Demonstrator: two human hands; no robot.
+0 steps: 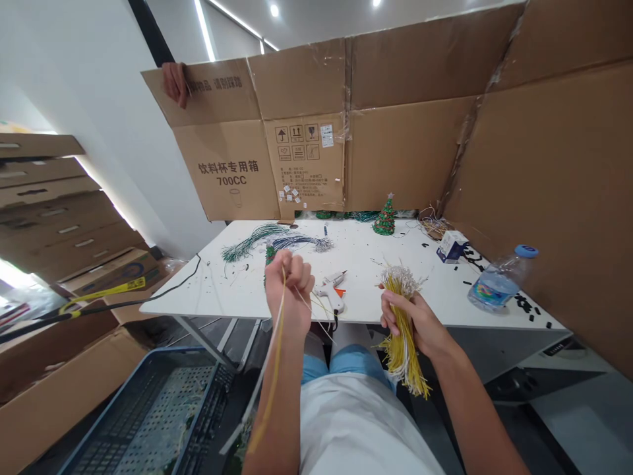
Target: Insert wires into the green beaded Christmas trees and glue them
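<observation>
Creased shirt (363, 422), fingers (390, 319) round stringy yellow bundle (405, 346)

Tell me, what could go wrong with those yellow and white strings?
The right hand grips a big bundle with spread-out ends, so some strings might slip loose.

The left hand holds long dangling strands that could tangle.

The glue gun lies close to the left hand, so a string might snag on it.

Pale wall (119, 86), ceiling lights (204, 30), white table (237, 293)
</observation>
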